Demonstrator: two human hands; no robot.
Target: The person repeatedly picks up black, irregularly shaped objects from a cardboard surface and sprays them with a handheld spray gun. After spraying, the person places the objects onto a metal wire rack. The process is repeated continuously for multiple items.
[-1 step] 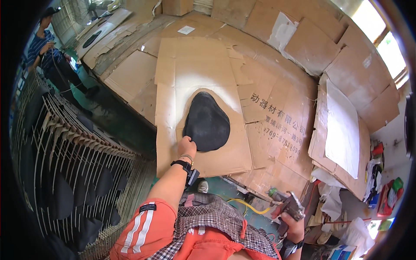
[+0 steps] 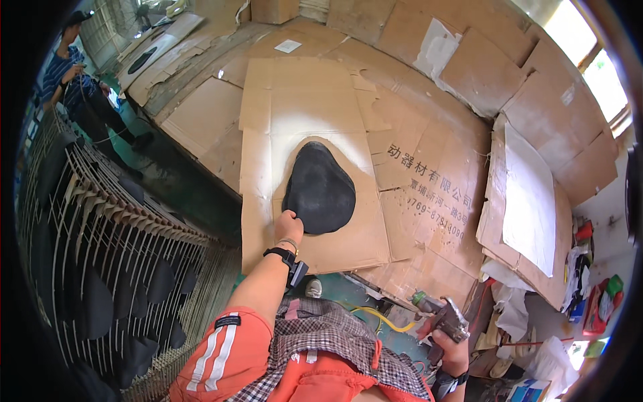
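Note:
A black rounded pad (image 2: 321,191), narrower at its far end, lies on a cardboard sheet (image 2: 295,87) on the workbench. My left hand (image 2: 288,226) is closed at the pad's near left edge, fingers pinching its rim. Pale overspray marks the cardboard around the pad's far end. Low on the right, my right hand (image 2: 453,347) is wrapped round a metal spray gun (image 2: 453,323), away from the pad. Part of the gun's grip is hidden by the fingers.
A wire rack (image 2: 127,268) hung with several black pads stands at the left. A yellow hose (image 2: 388,323) runs below the bench edge. Cardboard panels (image 2: 482,74) line the back, and a white sheet (image 2: 528,194) covers a right-hand board. Another person (image 2: 74,80) stands far left.

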